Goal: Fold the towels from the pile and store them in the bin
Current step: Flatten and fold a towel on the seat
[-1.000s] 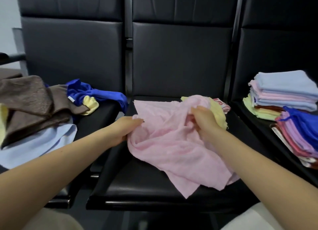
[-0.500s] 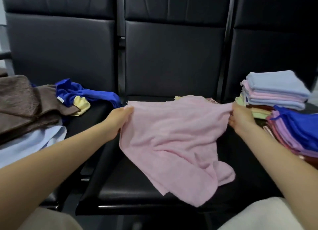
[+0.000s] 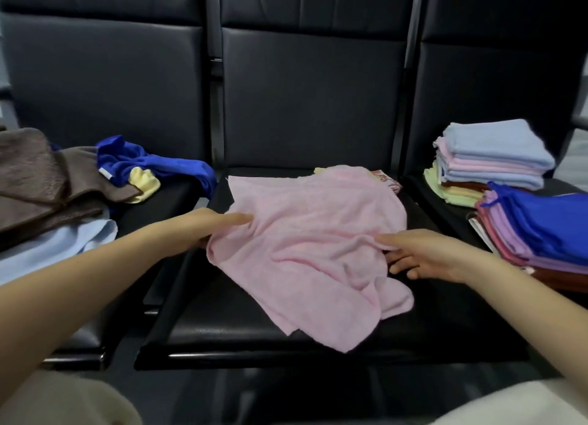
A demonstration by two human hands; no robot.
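Towel first: the pink towel [image 3: 311, 233] lies rumpled across the middle seat [image 3: 222, 323], its far edge near the seat's back edge and one loose corner hanging toward the front edge. Your left hand [image 3: 203, 230] is at the towel's left edge, fingers [image 3: 237, 218] stretched forward on top of the cloth while the edge bunches under the palm; whether the thumb pinches from below you cannot tell from here. Your right hand [image 3: 423, 254] meets the towel's right side, thumb and forefinger nipping a fold of pink cloth, the other fingers loosely spread just beside it above the seat.

Behind the pink towel, at the seat's back edge, a yellow cloth [image 3: 319, 170] and a red-patterned cloth [image 3: 386, 179] peek out.

On the left seat [image 3: 165, 202] sits the unfolded pile: a brown towel [image 3: 38, 182], a blue towel [image 3: 152, 163], a small yellow towel [image 3: 144, 182] and a pale blue towel [image 3: 57, 249] toward the front edge.

On the right seat [image 3: 423, 192] stand two folded stacks: a far stack [image 3: 490, 157] topped with light blue over pink layers, and a near stack [image 3: 541, 237] topped with deep blue over purple and pink layers.
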